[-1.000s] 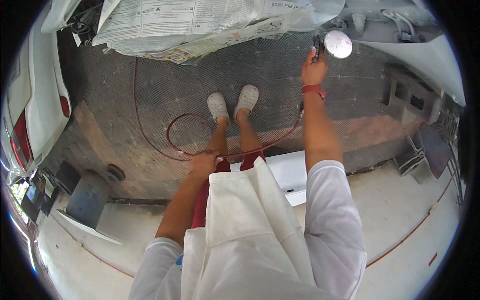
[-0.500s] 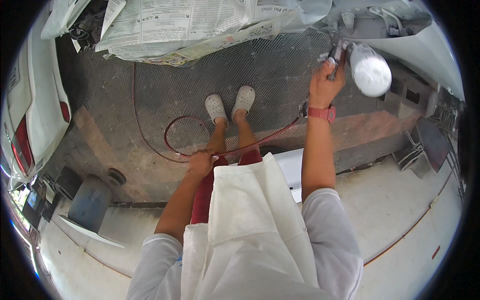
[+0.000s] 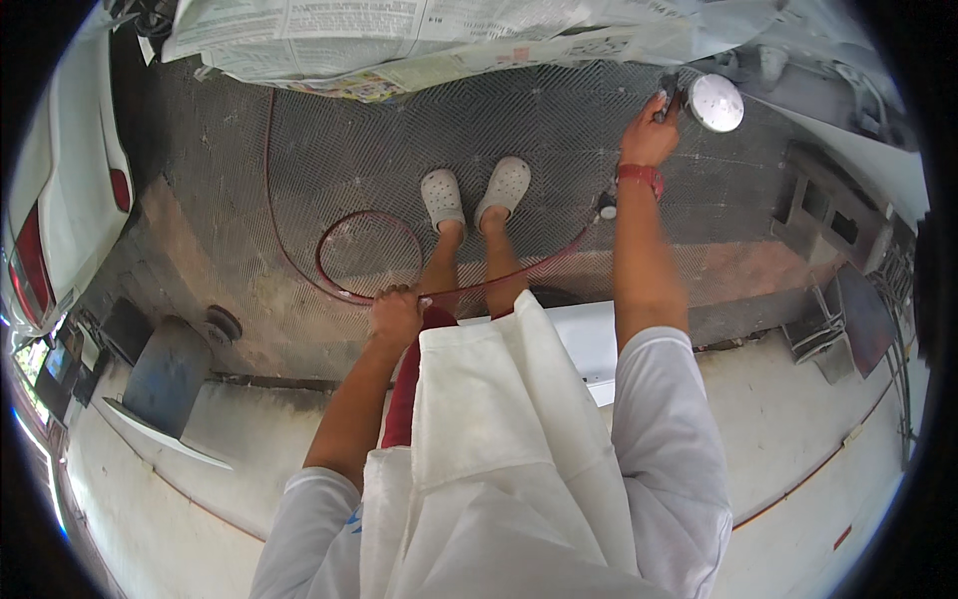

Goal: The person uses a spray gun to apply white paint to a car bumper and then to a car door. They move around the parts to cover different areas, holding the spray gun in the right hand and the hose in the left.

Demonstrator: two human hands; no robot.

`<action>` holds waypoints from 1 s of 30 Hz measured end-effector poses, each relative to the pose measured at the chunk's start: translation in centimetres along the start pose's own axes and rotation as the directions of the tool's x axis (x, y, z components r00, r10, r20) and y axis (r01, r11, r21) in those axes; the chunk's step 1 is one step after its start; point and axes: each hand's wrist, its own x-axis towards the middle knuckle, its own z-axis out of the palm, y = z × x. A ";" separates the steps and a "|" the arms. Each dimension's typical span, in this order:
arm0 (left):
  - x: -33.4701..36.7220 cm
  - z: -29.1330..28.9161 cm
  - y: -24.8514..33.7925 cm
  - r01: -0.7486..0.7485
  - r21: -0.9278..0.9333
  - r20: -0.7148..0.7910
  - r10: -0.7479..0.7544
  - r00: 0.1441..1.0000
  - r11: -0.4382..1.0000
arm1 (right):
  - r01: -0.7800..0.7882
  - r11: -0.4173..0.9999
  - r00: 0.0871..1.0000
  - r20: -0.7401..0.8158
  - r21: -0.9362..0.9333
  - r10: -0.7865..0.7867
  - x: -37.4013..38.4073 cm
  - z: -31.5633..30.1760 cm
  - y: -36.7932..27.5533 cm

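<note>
Right hand (image 3: 649,138) wrapped round the spray gun (image 3: 717,103), there, close by the right-hand stretch of the newspaper (image 3: 399,45)! And the left hand (image 3: 396,314), well apart from that newspaper, curls round the red hose (image 3: 369,213).

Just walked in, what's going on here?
A person standing on a dark ridged mat holds a spray gun in the right hand, out beside newspaper sheets draped along the far edge; its round, pale cup faces up. The left hand, lower and nearer the body, grips a red hose. The hose loops on the mat and runs toward a fitting by the right wrist; its join to the gun isn't visible.
</note>
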 end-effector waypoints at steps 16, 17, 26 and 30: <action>-3.5 1.5 -6.9 0.379 -0.216 -0.017 -0.391 0.920 0.900 | -0.202 0.977 0.963 -0.170 0.068 0.211 2.0 3.4 -4.5; -4.1 1.6 -7.5 0.397 -0.202 -0.001 -0.405 0.914 0.895 | -0.265 0.962 0.953 -0.135 0.071 0.273 2.5 3.3 -5.1; -8.2 1.3 -9.1 0.358 -0.334 -0.012 -0.384 0.923 0.872 | -0.304 0.937 0.919 -0.207 0.171 0.335 4.5 -3.1 -11.4; -8.3 -0.2 -7.1 0.322 -0.397 -0.034 -0.365 0.930 0.859 | -0.106 0.974 0.913 -0.367 0.202 0.176 3.1 -6.7 -14.4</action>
